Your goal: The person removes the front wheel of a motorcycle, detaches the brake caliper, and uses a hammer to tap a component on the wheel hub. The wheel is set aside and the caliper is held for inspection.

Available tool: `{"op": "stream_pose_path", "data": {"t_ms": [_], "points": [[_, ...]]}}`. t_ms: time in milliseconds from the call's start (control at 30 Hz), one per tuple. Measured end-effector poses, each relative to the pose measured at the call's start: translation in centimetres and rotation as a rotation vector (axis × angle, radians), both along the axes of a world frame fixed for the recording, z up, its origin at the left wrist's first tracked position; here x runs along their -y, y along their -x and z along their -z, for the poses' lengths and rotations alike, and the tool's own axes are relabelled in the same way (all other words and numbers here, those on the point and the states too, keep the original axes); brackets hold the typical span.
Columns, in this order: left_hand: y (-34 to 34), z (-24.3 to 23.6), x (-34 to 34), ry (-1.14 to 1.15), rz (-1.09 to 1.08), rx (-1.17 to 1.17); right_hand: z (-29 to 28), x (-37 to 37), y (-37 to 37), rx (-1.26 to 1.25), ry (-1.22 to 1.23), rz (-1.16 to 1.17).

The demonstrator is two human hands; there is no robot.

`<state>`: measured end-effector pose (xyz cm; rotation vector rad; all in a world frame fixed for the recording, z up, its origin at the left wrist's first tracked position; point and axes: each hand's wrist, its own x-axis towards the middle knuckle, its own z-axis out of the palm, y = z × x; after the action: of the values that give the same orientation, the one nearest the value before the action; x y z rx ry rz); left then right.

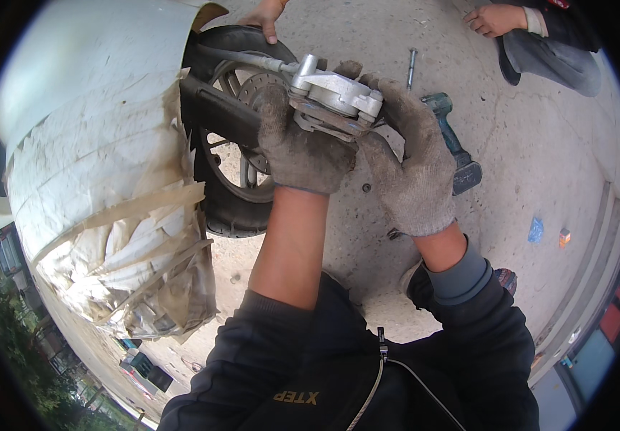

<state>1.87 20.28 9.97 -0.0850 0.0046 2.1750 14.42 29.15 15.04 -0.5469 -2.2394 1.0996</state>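
Both my hands wear dirty grey knit gloves and hold a silver metal brake caliper [335, 95] between them. My left hand [297, 147] grips its left and underside. My right hand [410, 161] grips its right end. A black hose [241, 57] runs from the caliper toward the left. Just behind it are the black tyre [231, 212], the spoked wheel and the brake disc [256, 90] of a scooter.
The scooter's white body [94, 144] is wrapped in paper and tape on the left. Another person's hand [267, 18] rests on the tyre top; a second hand [495, 19] is at top right. A teal power tool [457, 147] and a long bolt [411, 67] lie on the concrete.
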Motion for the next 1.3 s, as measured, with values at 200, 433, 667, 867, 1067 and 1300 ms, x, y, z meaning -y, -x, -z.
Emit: {"op": "stream_pose_path", "data": {"t_ms": [200, 433, 667, 867, 1067, 1300], "points": [[-0.2, -0.7, -0.7, 0.130, -0.051, -0.103, 0.2, -1.2, 0.4, 0.030, -0.041, 0.076], [-0.3, -0.9, -0.6, 0.181, -0.060, -0.151, 0.2, -1.0, 0.6, -0.002, -0.030, 0.105], [-0.5, -1.0, -0.4, 0.129, -0.052, -0.111, -0.9, -0.2, 0.3, -0.042, -0.154, 0.124], [0.1, -0.5, 0.0, -0.044, 0.000, -0.012, -0.8, -0.1, -0.1, -0.043, -0.165, 0.023], [0.1, -0.3, -0.1, 0.022, -0.013, -0.034, -0.4, 0.1, -0.1, -0.061, -0.131, 0.052], [-0.4, -0.8, -0.4, -0.133, 0.001, 0.053, -1.2, 0.8, -0.3, 0.017, -0.235, 0.078]]}}
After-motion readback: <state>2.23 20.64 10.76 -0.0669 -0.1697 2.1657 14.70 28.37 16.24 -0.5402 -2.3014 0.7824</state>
